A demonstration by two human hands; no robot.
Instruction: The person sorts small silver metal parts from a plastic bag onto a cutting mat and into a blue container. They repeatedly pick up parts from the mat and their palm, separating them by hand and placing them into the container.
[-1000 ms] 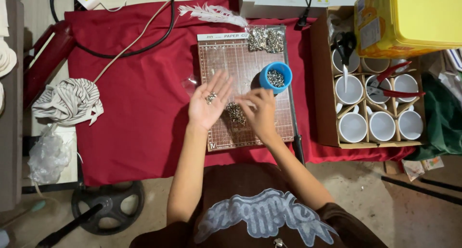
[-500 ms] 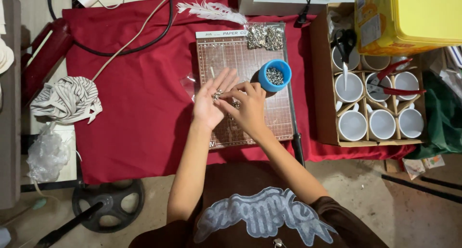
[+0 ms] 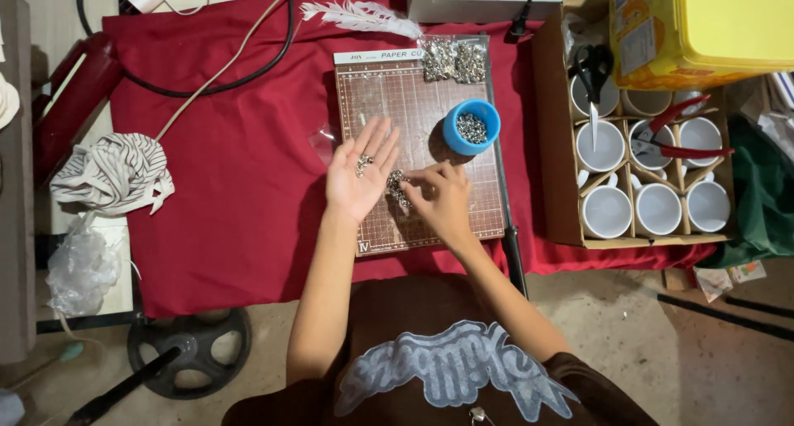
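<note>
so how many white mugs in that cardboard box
7 show: white mugs fill the cardboard box in a grid; a back-row one holds scissors. The yellow container may hide more.

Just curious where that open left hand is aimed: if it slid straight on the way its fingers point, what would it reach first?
The left hand points up-right across the brown cutting mat; probably the clear packets of small metal pieces at its top edge come first, hard to be sure.

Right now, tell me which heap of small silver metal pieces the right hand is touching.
The loose heap on the brown cutting board, under the right hand fingers. The others lie in the open left hand, in the blue cup, and bagged at the board's top edge.
</note>
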